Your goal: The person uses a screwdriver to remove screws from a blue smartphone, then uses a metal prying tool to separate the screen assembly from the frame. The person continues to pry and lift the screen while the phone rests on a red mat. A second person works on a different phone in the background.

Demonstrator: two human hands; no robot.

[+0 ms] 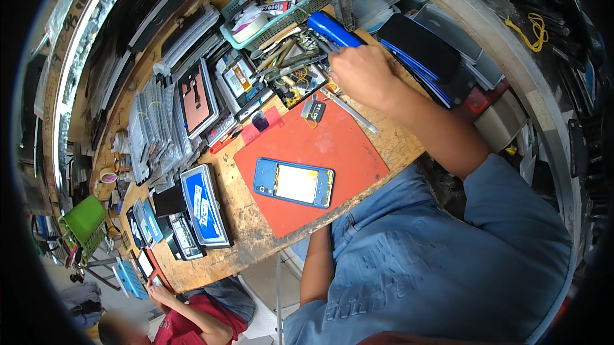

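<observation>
My left forearm (318,274) passes under the front edge of a worn wooden bench (236,236), the hand out of sight, its state impossible to tell. On the bench, a blue phone (296,183) lies flat on a red mat (355,159), a white panel facing up. Beyond it sits a small dark piece (313,109) with a yellow loop, near a metal strip (350,112). Farther out, my right hand (361,73) curls beside a blue cylinder (332,29) and heaped tools (281,57); whether it pinches anything, I cannot tell. Behind stands a filled, pale green basket (240,43).
</observation>
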